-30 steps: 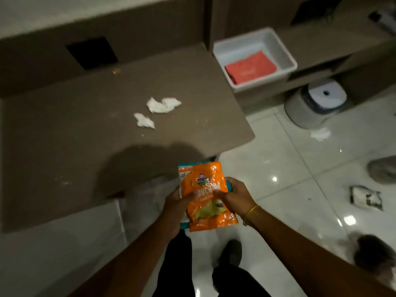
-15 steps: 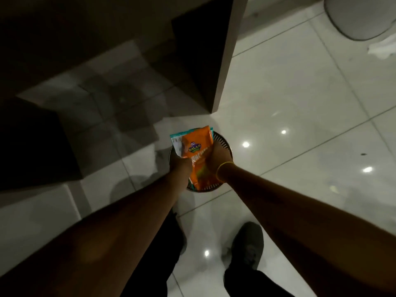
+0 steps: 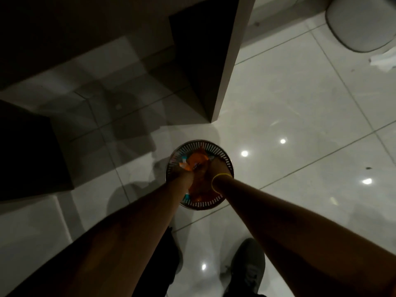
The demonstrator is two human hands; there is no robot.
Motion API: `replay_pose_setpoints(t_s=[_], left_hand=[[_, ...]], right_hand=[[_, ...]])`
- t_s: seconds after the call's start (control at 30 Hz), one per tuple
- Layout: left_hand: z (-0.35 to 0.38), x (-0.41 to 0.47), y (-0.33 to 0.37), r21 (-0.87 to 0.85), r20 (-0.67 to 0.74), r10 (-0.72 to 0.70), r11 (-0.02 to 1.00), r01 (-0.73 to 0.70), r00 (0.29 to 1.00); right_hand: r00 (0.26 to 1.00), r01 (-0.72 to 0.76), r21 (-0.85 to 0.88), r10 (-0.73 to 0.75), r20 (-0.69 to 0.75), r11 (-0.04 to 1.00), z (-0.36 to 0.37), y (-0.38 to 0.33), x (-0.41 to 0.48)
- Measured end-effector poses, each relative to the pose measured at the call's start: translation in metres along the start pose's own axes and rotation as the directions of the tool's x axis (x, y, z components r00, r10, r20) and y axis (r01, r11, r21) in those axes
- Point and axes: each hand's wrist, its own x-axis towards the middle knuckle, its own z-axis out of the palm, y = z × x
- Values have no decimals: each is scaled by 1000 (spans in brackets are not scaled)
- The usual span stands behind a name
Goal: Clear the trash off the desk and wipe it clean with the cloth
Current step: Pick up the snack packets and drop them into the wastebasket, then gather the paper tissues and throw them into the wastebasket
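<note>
The glossy tiled floor [image 3: 300, 108] fills most of the frame, dotted with reflected light spots. In the upper middle, a dark desk panel [image 3: 214, 61] comes down to the floor and ends just above the bin; the desk's underside shadows the upper left. At the upper right corner sits a pale rounded container [image 3: 360, 24], with a crumpled white tissue [image 3: 383, 60] on the tiles just below it. A grey shoe [image 3: 248, 266] shows at the lower middle.

In the centre stands a round metal wastebasket [image 3: 225, 159] with a slotted rim. Both forearms reach down into its mouth and cover much of it. The orange snack wrapper [image 3: 196, 160] lies inside the rim, crumpled, between the two hands. The left hand [image 3: 185, 175] presses against its left edge and the right hand [image 3: 216, 168], with a yellow band [image 3: 221, 175] at the wrist, against its right edge. The fingers are blurred and mostly hidden behind the wrists, so I cannot tell whether they are gripping the wrapper or spread apart.
</note>
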Motion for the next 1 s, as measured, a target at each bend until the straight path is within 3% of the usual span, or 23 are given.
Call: replay_pose_setpoints(t_s=[0.07,0.2,0.33,0.43,0.5,0.6,0.67,0.7,0.73,0.8,0.83,0.87,0.93,1.0], left_hand=[[-9,-18,5,128,-51,129,984,-122,990],[-32,-83,14,419,-74,363,856,-302,929],[-73,-173,21,604,-5,611,633,-485,792],[-111,-249,42,693,13,783,442,-570,622],[-136,-300,54,707,-23,898,325,-628,439],[-176,-380,76,786,82,944,135,-603,318],[-199,-419,89,821,47,963,113,-560,264],[-208,-431,93,784,-2,981,121,-609,193],[-219,-439,100,741,-109,991,129,-659,72],[-249,-456,121,768,-205,970,78,-636,-129],[-267,-461,131,790,-232,959,89,-606,-162],[-285,-460,141,811,-244,959,119,-573,-146],[-315,-464,172,830,-272,962,239,-504,8],[-338,-463,203,839,-273,944,328,-434,184]], right_hand=[[995,104,-242,-98,34,965,-10,-5,-19],[941,338,-417,-316,122,844,-31,-22,-86],[875,463,-295,-485,-1,836,-68,-40,-171],[698,657,-366,-715,-35,659,-100,-67,-246],[608,695,-427,-790,-81,579,-120,-92,-295],[403,791,-402,-887,-224,461,-146,-145,-372],[381,838,-294,-878,-290,461,-163,-178,-422],[369,846,-297,-888,-276,444,-169,-195,-442],[325,855,-342,-916,-235,391,-173,-209,-457],[226,870,-416,-964,-140,264,-181,-245,-475],[201,877,-425,-975,-99,224,-183,-267,-478],[183,876,-442,-981,-60,191,-181,-291,-479],[171,852,-501,-985,-12,154,-177,-336,-472],[248,817,-546,-968,38,188,-171,-377,-456]])
